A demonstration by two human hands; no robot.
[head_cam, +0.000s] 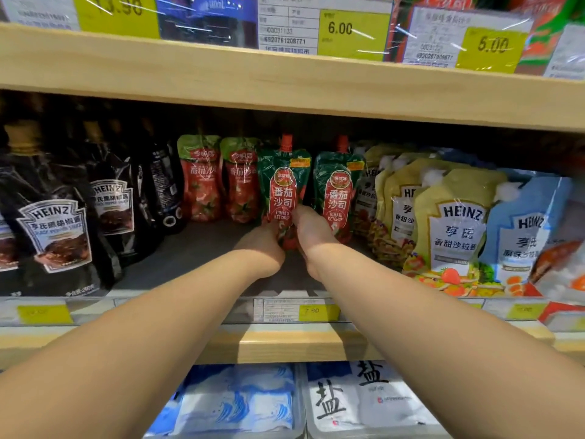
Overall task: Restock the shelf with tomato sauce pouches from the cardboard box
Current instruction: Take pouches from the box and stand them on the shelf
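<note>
A green and red tomato ketchup pouch (281, 185) with a red cap stands upright deep on the middle shelf (196, 248). My left hand (264, 245) grips its lower left edge. My right hand (311, 229) grips its lower right edge, fingers curled round the side. A second identical ketchup pouch (338, 188) stands just to the right, apart from my hands. Two red tomato sauce pouches with green tops (221, 179) stand to the left. The cardboard box is out of view.
Black Heinz pepper sauce pouches (53, 229) fill the shelf's left side. Yellow and blue Heinz salad dressing pouches (449, 229) crowd the right. The upper shelf board (285, 87) hangs low overhead. Price tags (316, 310) line the front edge. Salt bags (348, 400) lie below.
</note>
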